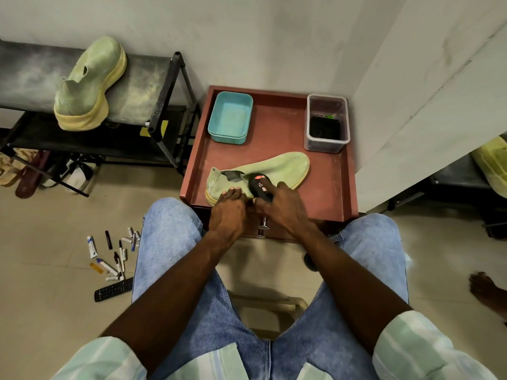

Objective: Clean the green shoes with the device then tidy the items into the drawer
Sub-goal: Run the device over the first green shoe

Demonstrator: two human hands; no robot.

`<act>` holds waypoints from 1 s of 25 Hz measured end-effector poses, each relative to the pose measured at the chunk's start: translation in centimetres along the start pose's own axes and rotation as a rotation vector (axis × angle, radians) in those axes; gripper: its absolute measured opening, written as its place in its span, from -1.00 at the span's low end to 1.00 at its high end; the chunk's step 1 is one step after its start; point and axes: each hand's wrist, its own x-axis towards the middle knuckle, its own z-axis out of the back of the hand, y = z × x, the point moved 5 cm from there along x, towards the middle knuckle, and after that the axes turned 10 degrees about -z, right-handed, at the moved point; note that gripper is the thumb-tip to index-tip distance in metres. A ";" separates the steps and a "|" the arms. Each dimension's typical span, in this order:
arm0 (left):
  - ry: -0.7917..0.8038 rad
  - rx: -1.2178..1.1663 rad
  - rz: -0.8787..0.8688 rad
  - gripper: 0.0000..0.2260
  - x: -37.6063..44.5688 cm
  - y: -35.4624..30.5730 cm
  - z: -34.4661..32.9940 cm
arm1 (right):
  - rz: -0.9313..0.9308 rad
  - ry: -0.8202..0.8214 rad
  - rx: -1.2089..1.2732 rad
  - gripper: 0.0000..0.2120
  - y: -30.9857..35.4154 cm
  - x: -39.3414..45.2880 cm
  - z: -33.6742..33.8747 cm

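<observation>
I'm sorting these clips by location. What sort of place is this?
Probably a home entryway or shoe corner: a metal shoe rack against the wall with a green shoe on top, sandals beneath it, and a tiled floor.

I saw one green shoe [263, 171] lying sideways on the red desk [277, 138], a black device [259, 187] against it. The other green shoe [90, 86] rested on the rack shelf [137, 86].

There is one camera, worn on the person's head. It looks forward and steeply down, so the blue-jeaned knees fill the bottom of the frame and both arms reach up the middle. The reddish-brown wooden tabletop with a raised rim [274, 127] sits close, in the centre. The wide lens also takes in the pale tiled floor [55, 242] at lower left and the grey wall [247, 37] along the top.
</observation>
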 end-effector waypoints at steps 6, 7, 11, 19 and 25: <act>-0.014 0.025 0.012 -0.50 -0.1 -0.4 -0.1 | -0.225 -0.240 -0.087 -0.49 -4.5 1.0 2.7; -0.021 0.036 0.012 -0.49 0.0 -0.6 0.0 | -0.129 -0.166 -0.052 -0.48 -3.2 1.1 1.8; -0.010 0.041 -0.037 -0.42 0.4 -1.2 -0.3 | -0.065 -0.123 -0.022 -0.51 -2.9 1.4 2.0; 0.052 0.047 -0.058 -0.46 1.4 -1.6 -0.8 | -0.037 -0.116 -0.014 -0.49 -2.9 1.9 1.6; 0.016 0.008 -0.053 -0.49 1.4 -1.8 -0.6 | -0.061 -0.046 0.095 -0.48 -2.4 2.4 0.9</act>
